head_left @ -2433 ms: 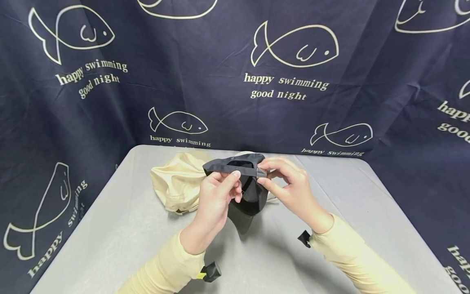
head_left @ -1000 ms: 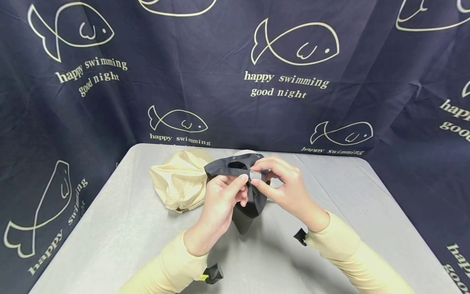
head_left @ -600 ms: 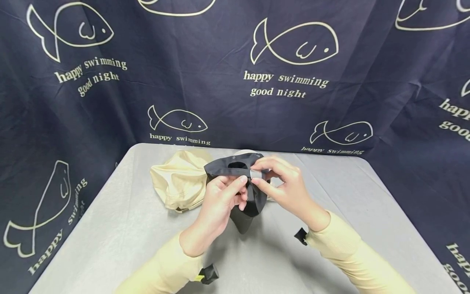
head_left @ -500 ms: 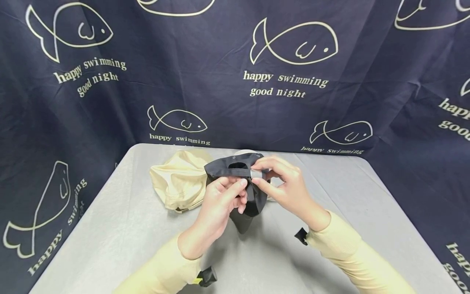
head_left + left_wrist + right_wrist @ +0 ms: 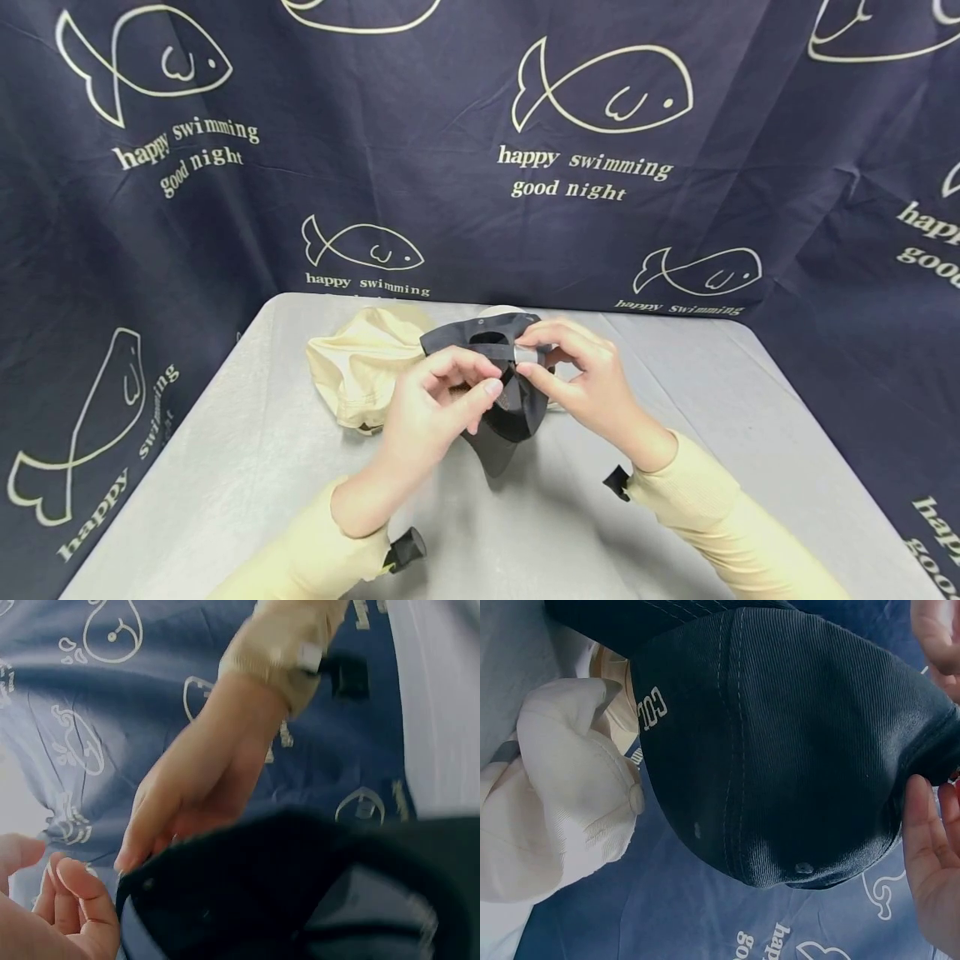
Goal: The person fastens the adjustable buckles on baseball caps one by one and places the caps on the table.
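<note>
A black baseball cap (image 5: 525,412) stands tilted over the table with its back strap uppermost and its brim pointing down towards me. My right hand (image 5: 588,379) pinches the strap by its silver buckle (image 5: 527,354) between thumb and fingers. Just left of the buckle is my left hand (image 5: 435,404), its thumb and index finger slightly parted. In the left wrist view the left hand (image 5: 64,915) has loosely bent fingers with nothing visible in them, beside the cap's dark edge (image 5: 225,862). Pale lettering (image 5: 652,710) shows on the cap's front in the right wrist view.
A cream cap (image 5: 363,358) lies on the grey table (image 5: 225,467), left of the black one. Something pale (image 5: 501,310) peeks out behind the black cap, mostly hidden. A dark blue curtain (image 5: 450,150) with fish drawings hangs behind and at both sides.
My left hand has let go of the strap and drawn back slightly to the left, fingers parting. Earlier, the buckle slid left along the strap with my right hand, which now stays there.
</note>
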A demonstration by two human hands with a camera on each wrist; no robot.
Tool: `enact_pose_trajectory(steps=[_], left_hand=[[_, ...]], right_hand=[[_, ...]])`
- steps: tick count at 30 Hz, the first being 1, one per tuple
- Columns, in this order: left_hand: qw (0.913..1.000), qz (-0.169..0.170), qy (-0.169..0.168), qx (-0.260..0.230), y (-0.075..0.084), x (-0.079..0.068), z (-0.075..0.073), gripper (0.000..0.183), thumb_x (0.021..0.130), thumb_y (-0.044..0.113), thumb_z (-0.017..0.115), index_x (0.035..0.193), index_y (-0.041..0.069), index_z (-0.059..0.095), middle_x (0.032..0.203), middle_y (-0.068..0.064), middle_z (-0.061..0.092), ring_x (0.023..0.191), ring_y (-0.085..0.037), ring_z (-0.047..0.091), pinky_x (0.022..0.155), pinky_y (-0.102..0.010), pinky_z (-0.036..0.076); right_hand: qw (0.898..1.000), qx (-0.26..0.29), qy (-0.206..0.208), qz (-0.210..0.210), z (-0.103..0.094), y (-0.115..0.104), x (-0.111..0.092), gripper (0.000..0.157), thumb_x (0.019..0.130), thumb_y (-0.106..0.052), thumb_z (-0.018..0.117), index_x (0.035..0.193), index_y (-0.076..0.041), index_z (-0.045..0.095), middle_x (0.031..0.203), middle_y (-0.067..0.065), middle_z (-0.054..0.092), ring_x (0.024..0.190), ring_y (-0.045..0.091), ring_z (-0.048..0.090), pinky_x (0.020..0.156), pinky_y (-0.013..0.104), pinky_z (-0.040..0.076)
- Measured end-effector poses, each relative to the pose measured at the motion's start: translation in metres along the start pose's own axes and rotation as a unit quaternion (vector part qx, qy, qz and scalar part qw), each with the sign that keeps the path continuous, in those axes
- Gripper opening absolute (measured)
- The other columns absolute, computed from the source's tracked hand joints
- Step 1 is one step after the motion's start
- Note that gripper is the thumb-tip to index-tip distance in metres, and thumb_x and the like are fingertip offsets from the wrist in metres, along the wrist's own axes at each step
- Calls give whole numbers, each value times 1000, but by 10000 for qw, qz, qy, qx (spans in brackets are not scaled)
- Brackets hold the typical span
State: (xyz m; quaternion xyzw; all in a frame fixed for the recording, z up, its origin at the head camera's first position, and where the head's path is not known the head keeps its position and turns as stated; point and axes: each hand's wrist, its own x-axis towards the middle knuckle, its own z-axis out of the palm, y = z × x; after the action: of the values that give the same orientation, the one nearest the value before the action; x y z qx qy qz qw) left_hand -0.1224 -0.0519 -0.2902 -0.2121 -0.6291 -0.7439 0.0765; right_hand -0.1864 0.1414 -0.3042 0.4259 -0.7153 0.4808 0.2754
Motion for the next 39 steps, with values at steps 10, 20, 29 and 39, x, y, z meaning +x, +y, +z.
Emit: enact_pose_trajectory(steps=[10,20,29,39], left_hand=[[9440,1941,-371,2640,11,21,-19,22,77,10,76,97,9,69,91,2,67,84,-10,56,68,-24,47],[9086,2574,-896,3165,2,41,-23,30,75,15,79,103,8,69,105,-1,65,105,-14,51,90,-26,44],[9012,2786,-1061,3145,-12,50,-24,33,72,19,82,101,9,69,101,2,66,106,-15,51,95,-26,43],[9055,2608,-1240,3110,-18,52,-28,30,73,20,81,100,10,70,101,2,66,107,-14,52,96,-26,42]], right_hand=[[10000,44,-29,-39,1,0,0,20,81,-14,74,97,-4,68,95,9,67,80,9,59,63,18,53],[9999,97,-44,-90,1,0,-1,21,82,-17,74,96,-3,68,95,10,67,81,9,59,63,18,52],[9998,117,-58,-122,2,0,0,20,83,-19,72,96,-3,68,94,9,66,84,10,59,63,18,51],[9998,180,-109,-35,2,1,-1,18,82,-13,73,97,-4,68,95,8,66,85,10,60,64,18,52]])
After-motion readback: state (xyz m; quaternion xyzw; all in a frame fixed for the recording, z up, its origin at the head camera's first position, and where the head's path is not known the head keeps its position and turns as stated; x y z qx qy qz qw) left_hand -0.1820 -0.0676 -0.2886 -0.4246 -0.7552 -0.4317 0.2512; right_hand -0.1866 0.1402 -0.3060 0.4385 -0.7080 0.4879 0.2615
